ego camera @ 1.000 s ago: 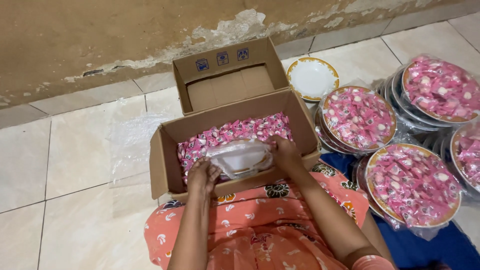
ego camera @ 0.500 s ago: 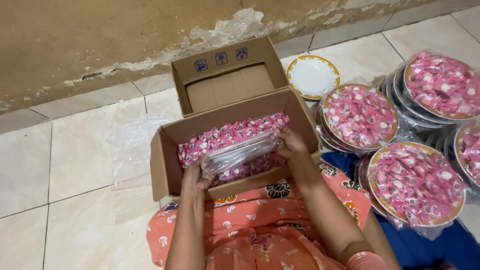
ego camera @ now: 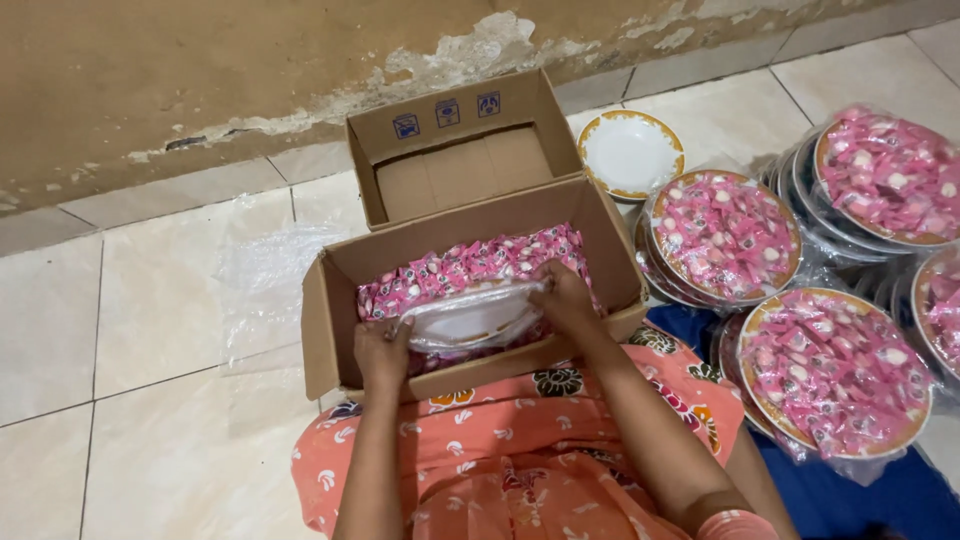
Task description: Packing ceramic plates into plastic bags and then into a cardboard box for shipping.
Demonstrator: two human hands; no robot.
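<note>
- head view: left hand (ego camera: 380,345) and right hand (ego camera: 565,295) grip the wrapped plate (ego camera: 470,315) at opposite edges, fingers clamped on it, keeping it level inside the cardboard box (ego camera: 330,320) over pink sweets (ego camera: 470,262).
- filled plates (ego camera: 835,370) stacked near on the floor (ego camera: 120,310).

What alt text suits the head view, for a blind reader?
Both hands, left and right, hold a plastic-wrapped plate inside a cardboard box of pink sweets. Wrapped plates of sweets sit to the right on the tiled floor.
</note>
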